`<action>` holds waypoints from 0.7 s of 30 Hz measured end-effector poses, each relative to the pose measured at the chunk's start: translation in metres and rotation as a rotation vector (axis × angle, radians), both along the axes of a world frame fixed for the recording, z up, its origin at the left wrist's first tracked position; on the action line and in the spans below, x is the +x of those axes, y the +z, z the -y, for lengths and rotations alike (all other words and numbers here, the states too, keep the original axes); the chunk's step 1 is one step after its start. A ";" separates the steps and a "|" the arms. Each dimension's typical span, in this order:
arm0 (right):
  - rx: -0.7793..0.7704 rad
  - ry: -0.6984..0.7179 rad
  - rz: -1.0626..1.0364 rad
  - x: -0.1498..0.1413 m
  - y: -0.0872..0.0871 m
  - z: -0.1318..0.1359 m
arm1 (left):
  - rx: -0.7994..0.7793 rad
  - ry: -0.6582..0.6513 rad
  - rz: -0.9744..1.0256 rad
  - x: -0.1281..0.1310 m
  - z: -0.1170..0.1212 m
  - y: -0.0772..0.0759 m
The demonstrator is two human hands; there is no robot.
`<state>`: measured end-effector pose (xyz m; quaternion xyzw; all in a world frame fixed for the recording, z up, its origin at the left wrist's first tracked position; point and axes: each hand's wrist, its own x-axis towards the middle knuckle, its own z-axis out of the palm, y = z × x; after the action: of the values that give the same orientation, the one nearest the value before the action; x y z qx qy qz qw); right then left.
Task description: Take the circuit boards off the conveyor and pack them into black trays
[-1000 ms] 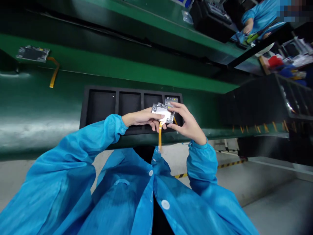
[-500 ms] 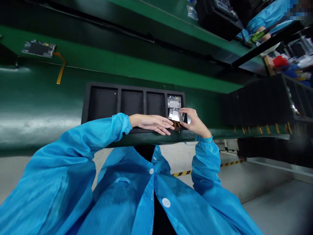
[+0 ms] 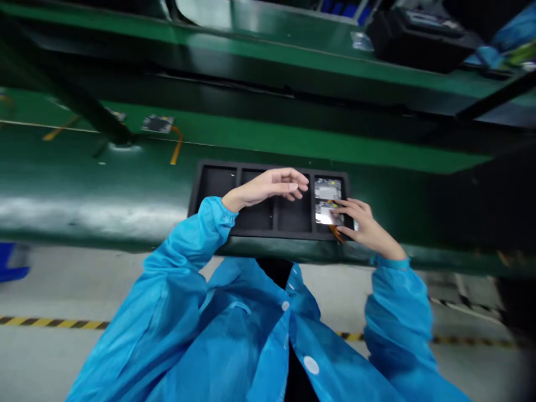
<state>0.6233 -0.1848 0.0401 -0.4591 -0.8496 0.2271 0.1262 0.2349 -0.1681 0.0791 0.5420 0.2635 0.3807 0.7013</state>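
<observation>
A black tray (image 3: 192,206) divided into compartments lies along the front edge of the green bench. Its right-hand compartment contains two circuit boards, an upper board (image 3: 328,190) and a lower board (image 3: 325,214). An orange flex cable (image 3: 336,232) sticks out below the lower one. My right hand (image 3: 363,224) has its fingers apart, with fingertips touching the lower board's right side and the thumb near its bottom corner. My left hand (image 3: 274,187) hovers over the middle compartments, loosely curled and holding nothing.
Another circuit board (image 3: 157,124) with an orange flex cable lies farther back on the left of the bench (image 3: 125,195). A dark post (image 3: 84,103) rises beside it. On the upper shelf stands a black box (image 3: 421,42); part of a co-worker's blue sleeve (image 3: 517,30) shows behind.
My left hand has lifted away from the boards, up and over the middle compartments. The lower board now lies straighter under the upper one. The view has swung to the left.
</observation>
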 end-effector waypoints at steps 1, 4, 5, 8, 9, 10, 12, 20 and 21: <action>0.015 -0.017 -0.057 0.001 -0.006 0.000 | 0.043 0.116 -0.056 -0.019 -0.004 0.003; 0.074 -0.143 -0.271 -0.004 -0.024 0.005 | 0.142 0.520 -0.323 -0.095 -0.018 0.005; 0.101 -0.205 -0.345 -0.007 -0.030 0.008 | 0.161 0.664 -0.451 -0.123 -0.022 0.004; 0.129 -0.367 -0.540 -0.018 -0.042 0.017 | 0.142 1.033 -0.898 -0.199 -0.034 -0.002; 0.118 -0.408 -0.598 -0.021 -0.045 0.018 | 0.114 1.115 -1.022 -0.218 -0.038 -0.004; 0.103 -0.445 -0.652 -0.022 -0.047 0.019 | 0.081 1.179 -1.119 -0.233 -0.042 -0.005; 0.081 -0.510 -0.730 -0.023 -0.049 0.019 | 0.000 1.260 -1.217 -0.252 -0.050 -0.004; 0.034 -0.612 -0.791 -0.021 -0.046 0.016 | -0.391 1.204 -1.259 -0.254 -0.091 0.023; 0.031 -0.612 -0.800 -0.022 -0.046 0.016 | -0.424 1.201 -1.290 -0.251 -0.094 0.027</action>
<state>0.6018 -0.2005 -0.0062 -0.5622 -0.5644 0.3254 0.5094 -0.0165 -0.0738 0.1059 0.2807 0.9083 0.2483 0.1860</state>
